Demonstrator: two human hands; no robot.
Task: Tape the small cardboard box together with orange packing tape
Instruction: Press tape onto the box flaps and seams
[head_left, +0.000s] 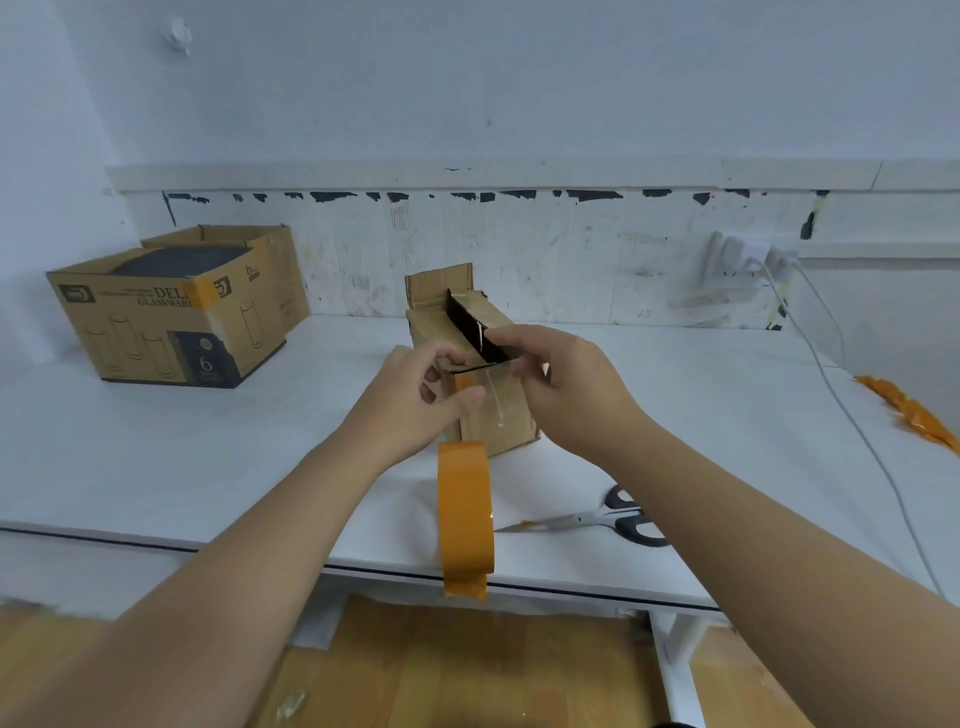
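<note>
small cardboard box (501, 415): upright on the white table (675, 405), mid-table, top flaps open, one flap standing up at the back, dark interior showing
left hand (415, 400): at the box's near-left top corner, fingers curled together, thumb and fingertips pinched on an orange tape end stuck at the flap edge
right hand (563, 384): at the box's top right, fingers closed on the near flap edge, pressing it down
orange packing tape roll (465, 514): standing on edge just in front of the box, near the table's front edge, loose end hanging over the edge
scissors (597, 519): flat on table right of the roll, partly under the right forearm, blades point left
glassware carton (176, 312): far left, open, well apart from the box
orange tape scraps (909, 410): crumpled at right table edge
white cable (852, 395): runs from wall plugs down across the right side
</note>
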